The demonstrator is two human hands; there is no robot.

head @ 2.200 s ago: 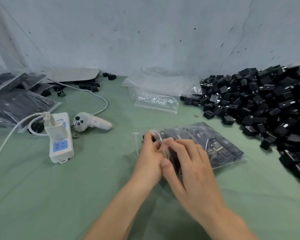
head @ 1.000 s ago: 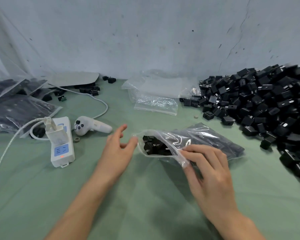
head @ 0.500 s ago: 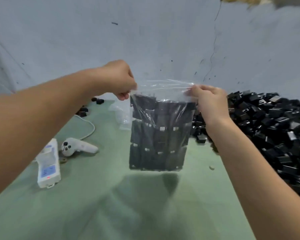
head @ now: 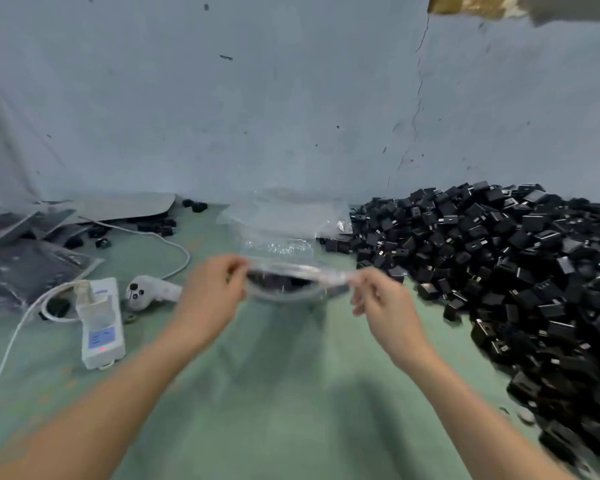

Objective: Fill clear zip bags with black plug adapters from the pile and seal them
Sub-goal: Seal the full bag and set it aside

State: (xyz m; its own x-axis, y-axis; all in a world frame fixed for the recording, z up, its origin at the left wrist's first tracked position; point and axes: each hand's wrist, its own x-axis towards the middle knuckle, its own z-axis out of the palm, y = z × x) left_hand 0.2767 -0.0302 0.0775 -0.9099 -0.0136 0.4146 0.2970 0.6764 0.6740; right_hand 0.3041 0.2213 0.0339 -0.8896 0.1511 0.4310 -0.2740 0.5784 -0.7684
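Observation:
A clear zip bag (head: 297, 280) filled with black plug adapters hangs low above the green table, seen from its top edge and blurred by motion. My left hand (head: 210, 299) pinches its left top corner and my right hand (head: 381, 303) pinches its right top corner. The bag's mouth gapes a little between them. The big pile of black plug adapters (head: 506, 271) covers the table's right side. A stack of empty clear zip bags (head: 281, 226) lies behind the held bag, against the wall.
A white power strip (head: 99, 325) with a cable and a white handheld controller (head: 151, 292) lie left of my hands. Filled bags (head: 25, 265) are stacked at the far left. A few loose adapters (head: 194, 205) sit by the grey wall.
The bag was pinched on the table, lifted upright in front of me by both top corners, and has now come down low over the table; the camera tilted with it.

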